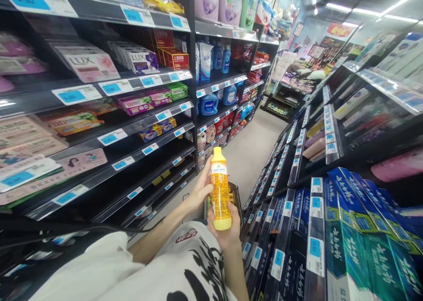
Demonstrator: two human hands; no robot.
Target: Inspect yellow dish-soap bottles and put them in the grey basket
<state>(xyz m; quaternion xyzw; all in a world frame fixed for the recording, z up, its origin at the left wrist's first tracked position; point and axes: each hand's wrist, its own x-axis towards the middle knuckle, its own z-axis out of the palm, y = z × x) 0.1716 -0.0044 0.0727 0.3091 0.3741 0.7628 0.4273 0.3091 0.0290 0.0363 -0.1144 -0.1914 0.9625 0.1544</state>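
Upright in front of my body is a yellow plastic bottle [220, 191] with a yellow cap and a printed orange and white label. My left hand [203, 187] grips its upper left side, the thumb lying across the label. Lower down, my right hand [229, 226] is wrapped round the bottle near its base. Both hands are closed on it, and the fingers behind the bottle are hidden. Beneath and behind the bottle, a shopping basket or cart [238, 199] shows in part.
Shelves on the left hold soap boxes [87, 61], laundry soap packs [135, 103] and blue detergent bottles [209, 104]. Toothpaste boxes [350, 195] fill the shelf close on my right. Between the shelves, the aisle floor [256, 138] runs ahead to a display at the far end.
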